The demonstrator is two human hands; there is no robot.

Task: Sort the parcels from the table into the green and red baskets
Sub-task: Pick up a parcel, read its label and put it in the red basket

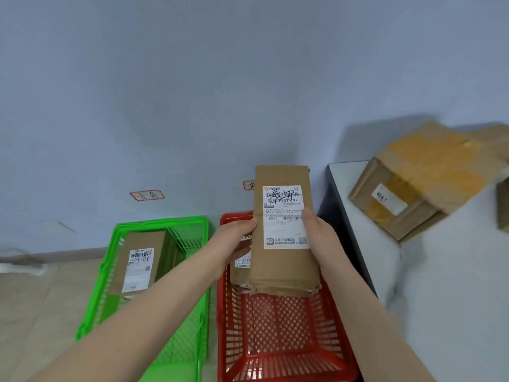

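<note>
Pale blue-grey wall [192,92] across the back, tan tiled floor [33,299] at lower left. Viewed from head height, looking down past two bare forearms.

On the floor against the wall, side by side: green basket [162,220] on the left, red basket [275,321] on the right, both of open plastic mesh. Flat in the green basket, a labelled parcel [137,260], long, brown, white label up. In the far end of the red basket, a half-hidden parcel [241,268], mostly covered by the hands.

Above the red basket, raised upright between both hands: held parcel [283,266], a long flat brown cardboard packet. White shipping label [283,216] facing the camera, barcodes printed on it, black handwriting scrawled across its top.

Left hand [234,238] gripping the packet's left edge, right hand [319,230] gripping its right edge. Fingers [308,217] of both hands closed on the cardboard, thumbs in front, the rest out of sight behind.

To the right, just beside the red basket, a dark-sided bench [454,285] with a white top. On it, a large cardboard box [418,177] with yellowish tape and a small white sticker, blurred. Second box [502,205] cut off at the right edge.

On the wall, two small red-bordered tags with handwriting: left tag [147,195] above the green basket, right tag [248,185] above the red basket, partly behind the held parcel. Writing not legible.
</note>
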